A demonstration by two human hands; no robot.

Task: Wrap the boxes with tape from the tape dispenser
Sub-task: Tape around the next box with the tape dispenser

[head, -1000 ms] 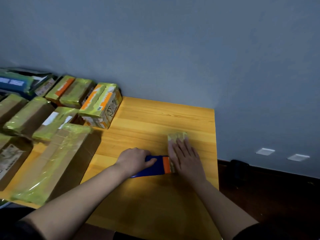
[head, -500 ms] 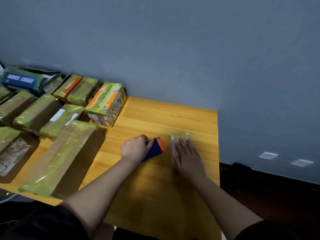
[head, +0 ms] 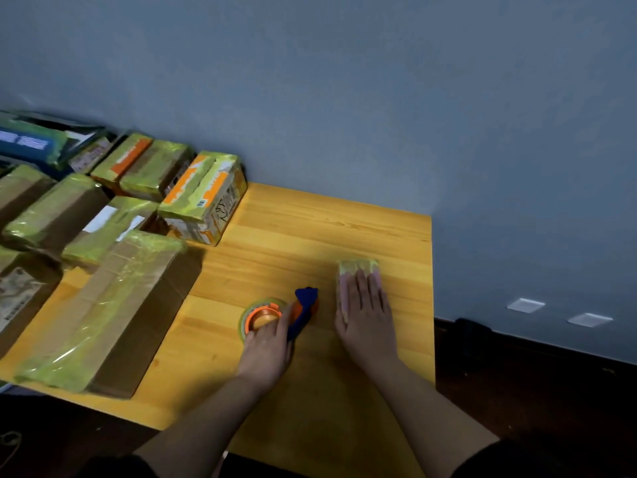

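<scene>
The right hand (head: 365, 315) lies flat, fingers straight and together, pressing down on the small box (head: 356, 267) near the right edge of the wooden table (head: 310, 229); only the far end of this box shows beyond the fingertips, and it carries yellow-green tape. The left hand (head: 267, 350) grips the tape dispenser (head: 279, 313), fingers curled over its near side, with the orange-cored roll on the left and the blue handle standing toward the box, just beside it but apart from it. The step in hand appears to be smoothing the applied strip and parking the dispenser. To do it well, keep the palm flat and sweep along the strip toward the far end so that bubbles leave at the edge — do not lift the fingers midway. Hold the dispenser low on the table so any loose tape end does not fold back on itself. A group of taped boxes (head: 103, 236) stands well apart on the left side of the table, against the wall. The nearest upright carton (head: 206, 205) in that group shows a small barcode label and dark handwritten marks on its side — neither can be read at this sharpness, and no brand name is legible anywhere.
</scene>
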